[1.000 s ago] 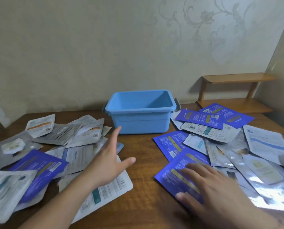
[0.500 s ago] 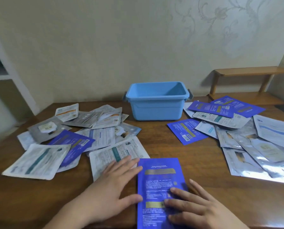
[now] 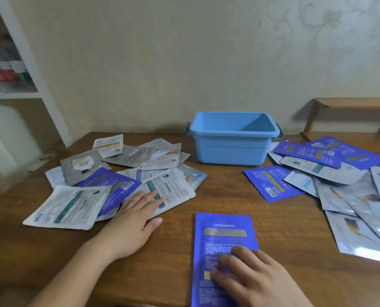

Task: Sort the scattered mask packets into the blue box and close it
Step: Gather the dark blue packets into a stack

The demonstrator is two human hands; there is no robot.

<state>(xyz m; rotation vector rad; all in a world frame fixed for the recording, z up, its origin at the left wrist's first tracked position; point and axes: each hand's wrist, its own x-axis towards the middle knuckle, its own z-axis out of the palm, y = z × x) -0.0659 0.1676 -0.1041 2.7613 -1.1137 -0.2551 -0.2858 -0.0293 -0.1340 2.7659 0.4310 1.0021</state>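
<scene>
The open blue box (image 3: 231,149) stands at the back of the wooden table (image 3: 206,191), with no lid seen. One purple mask packet (image 3: 224,231) lies alone at the front, and my right hand (image 3: 253,280) presses flat on its lower half. My left hand (image 3: 133,222) rests with straight fingers on a white packet (image 3: 171,191) at the edge of the left pile (image 3: 109,178). A second pile of purple, white and silver packets (image 3: 330,180) spreads on the right.
A white shelf unit (image 3: 18,80) stands at the far left, beside the table. A low wooden rack (image 3: 350,107) sits at the back right against the wall. Bare wood lies between the two piles, in front of the box.
My right hand has dragged a purple packet out of the right pile to the front middle. My left hand moved left from that packet's edge onto the white packet.
</scene>
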